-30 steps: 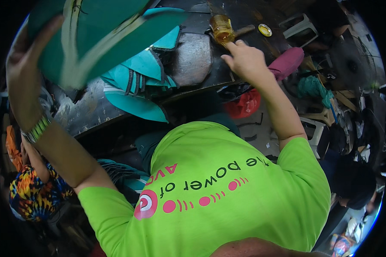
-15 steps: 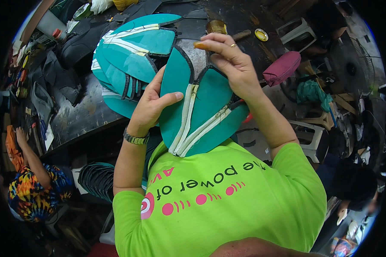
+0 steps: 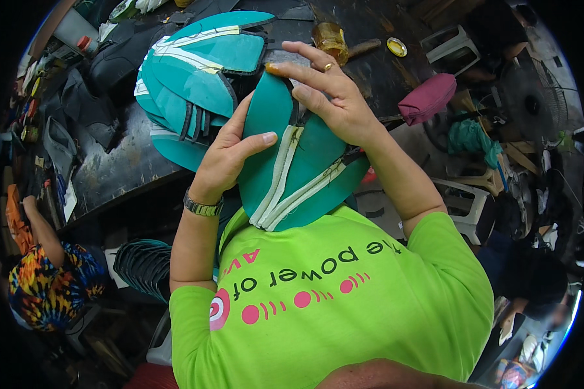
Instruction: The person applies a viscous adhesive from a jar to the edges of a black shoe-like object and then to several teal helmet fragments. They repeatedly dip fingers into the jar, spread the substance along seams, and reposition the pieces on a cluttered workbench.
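Observation:
My left hand (image 3: 228, 146) grips a teal sewn panel (image 3: 308, 165), which looks like a shoe upper, with the thumb on its face and the fingers behind. White tape strips run along its seams in a V, and dark trim lines part of its edge. Spread over its far end is my right hand (image 3: 336, 97). The index fingertip, coated in amber-brown glue, touches the pointed top of one lobe. Similar teal panels (image 3: 194, 74) lie piled on the table to the left. An amber, glue-stained jar (image 3: 329, 42) stands just beyond my right hand.
The dark worktable (image 3: 120, 178) holds black material scraps (image 3: 81, 110) and a yellow lid (image 3: 396, 48). A maroon pouch (image 3: 427, 98) is at right. Dark-edged pieces (image 3: 143, 269) are stacked below the table, left. Another person in a multicoloured shirt (image 3: 55, 282) is at far left.
My right hand has moved left and down, bringing its glue-coated index fingertip onto the panel's top edge. My left hand keeps its grip on the panel.

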`<state>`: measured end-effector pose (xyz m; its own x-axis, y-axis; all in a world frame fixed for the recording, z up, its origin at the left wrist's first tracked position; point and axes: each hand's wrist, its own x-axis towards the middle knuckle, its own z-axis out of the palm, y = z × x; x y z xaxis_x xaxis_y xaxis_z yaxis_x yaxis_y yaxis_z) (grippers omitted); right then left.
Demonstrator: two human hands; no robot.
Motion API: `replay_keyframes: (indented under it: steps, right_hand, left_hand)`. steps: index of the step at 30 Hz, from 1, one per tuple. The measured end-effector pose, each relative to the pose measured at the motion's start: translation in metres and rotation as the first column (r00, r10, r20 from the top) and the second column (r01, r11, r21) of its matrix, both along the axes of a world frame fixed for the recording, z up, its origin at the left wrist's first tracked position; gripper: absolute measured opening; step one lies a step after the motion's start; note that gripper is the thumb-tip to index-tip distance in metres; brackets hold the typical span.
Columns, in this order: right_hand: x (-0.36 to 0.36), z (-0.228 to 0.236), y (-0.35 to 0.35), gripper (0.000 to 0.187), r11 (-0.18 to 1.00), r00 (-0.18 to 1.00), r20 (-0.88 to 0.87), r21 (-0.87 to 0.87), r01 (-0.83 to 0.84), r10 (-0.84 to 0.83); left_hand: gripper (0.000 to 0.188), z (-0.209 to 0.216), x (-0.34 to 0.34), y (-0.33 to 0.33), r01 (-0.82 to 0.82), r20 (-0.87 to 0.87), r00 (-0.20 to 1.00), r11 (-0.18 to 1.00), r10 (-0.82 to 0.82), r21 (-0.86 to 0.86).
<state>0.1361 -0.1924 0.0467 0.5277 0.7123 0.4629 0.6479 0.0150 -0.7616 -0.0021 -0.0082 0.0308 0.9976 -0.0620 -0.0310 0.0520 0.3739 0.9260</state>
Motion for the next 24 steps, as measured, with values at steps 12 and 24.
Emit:
replay_keyframes:
  steps: [12,24]
  right_hand:
    - [-0.018,0.015,-0.026,0.038,0.961,0.840,0.536,-0.180,0.209,-0.083]
    - [-0.022,0.005,-0.022,0.032,0.982,0.682,0.722,-0.019,0.190,-0.118]
  left_hand:
    - [0.066,0.002,0.002,0.000,-0.028,-0.072,0.997,0.967,0.010,-0.252]
    - [0.060,0.006,0.005,0.006,-0.085,-0.130,0.990,0.973,0.058,-0.213]
